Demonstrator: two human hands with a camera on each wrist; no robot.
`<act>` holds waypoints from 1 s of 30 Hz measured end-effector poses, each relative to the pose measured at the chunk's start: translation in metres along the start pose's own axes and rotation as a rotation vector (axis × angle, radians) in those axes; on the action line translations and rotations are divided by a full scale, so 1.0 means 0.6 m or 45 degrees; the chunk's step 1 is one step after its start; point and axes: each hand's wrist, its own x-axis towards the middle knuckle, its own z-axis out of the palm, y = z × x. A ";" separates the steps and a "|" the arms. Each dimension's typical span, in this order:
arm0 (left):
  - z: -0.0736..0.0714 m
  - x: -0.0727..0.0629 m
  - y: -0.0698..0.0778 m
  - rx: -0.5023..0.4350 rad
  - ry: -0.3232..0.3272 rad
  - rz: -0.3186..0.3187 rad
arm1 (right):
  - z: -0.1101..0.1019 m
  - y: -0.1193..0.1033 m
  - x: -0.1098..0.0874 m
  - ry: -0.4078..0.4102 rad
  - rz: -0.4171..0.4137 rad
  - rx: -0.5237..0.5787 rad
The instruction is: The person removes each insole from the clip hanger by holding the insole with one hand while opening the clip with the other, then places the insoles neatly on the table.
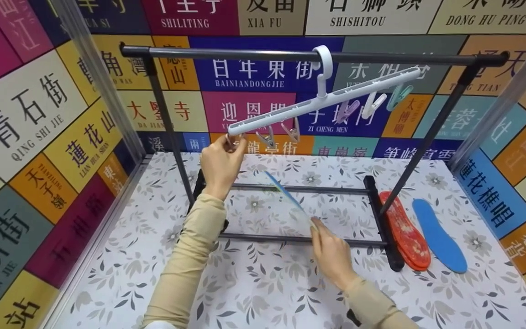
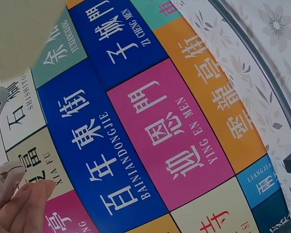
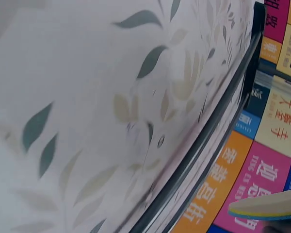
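Note:
A pale grey clip hanger (image 1: 290, 109) hangs by its hook from the rack's top bar, its left end tilted down. At that low end my left hand (image 1: 222, 162) pinches a clip (image 2: 8, 182), mostly hidden by the fingers in the head view. Other clips dangle along the hanger, including a purple clip (image 1: 348, 111), a white clip (image 1: 373, 105) and a teal clip (image 1: 399, 97). My right hand (image 1: 331, 251) grips one end of an insole (image 1: 290, 196), seen nearly edge-on below the hanger. In the right wrist view the insole's (image 3: 266, 206) pale face and blue-yellow edge show.
The black garment rack (image 1: 267, 55) stands on a table (image 1: 263, 288) with a floral cover. Right of its base lie red insoles (image 1: 404, 233) and a blue insole (image 1: 441, 237). Sign-printed walls (image 1: 12, 114) enclose the table at the back and sides.

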 end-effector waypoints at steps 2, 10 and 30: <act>0.000 -0.002 -0.002 -0.016 0.003 -0.020 | -0.015 0.011 -0.005 0.033 -0.008 -0.021; 0.003 -0.028 -0.023 -0.012 0.030 -0.006 | -0.060 0.050 -0.033 0.183 -0.006 -0.035; 0.016 -0.154 -0.047 -0.121 -0.006 -0.105 | -0.147 0.118 -0.055 0.250 0.211 -0.068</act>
